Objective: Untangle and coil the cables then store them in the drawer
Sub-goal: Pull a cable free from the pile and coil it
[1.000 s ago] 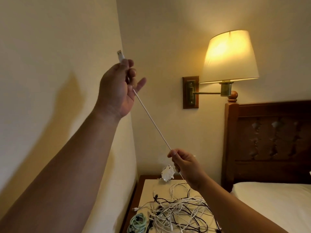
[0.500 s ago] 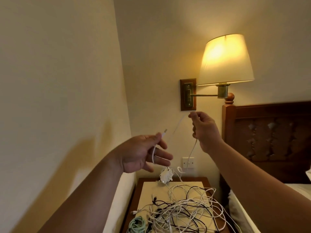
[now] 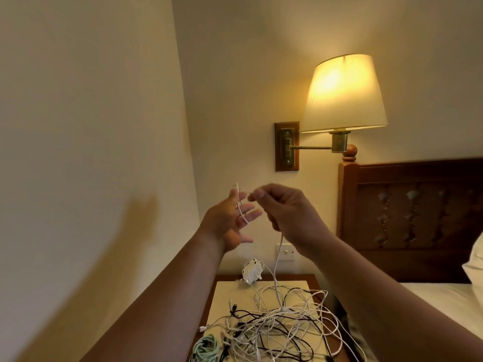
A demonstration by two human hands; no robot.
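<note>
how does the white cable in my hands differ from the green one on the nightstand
The white cable is held in the air by the left hand and right hand; the green cable lies on the nightstand, at its near left corner. The white cable hangs loose, trailing down into the tangle; the green cable looks coiled, beside the tangle. Both are thin cords.

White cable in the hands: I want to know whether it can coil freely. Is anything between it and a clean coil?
Yes. Below the right hand, the white cable drops into the tangle of white and black cables on the nightstand. Its lower run is lost in that pile. No drawer is in view.
</note>
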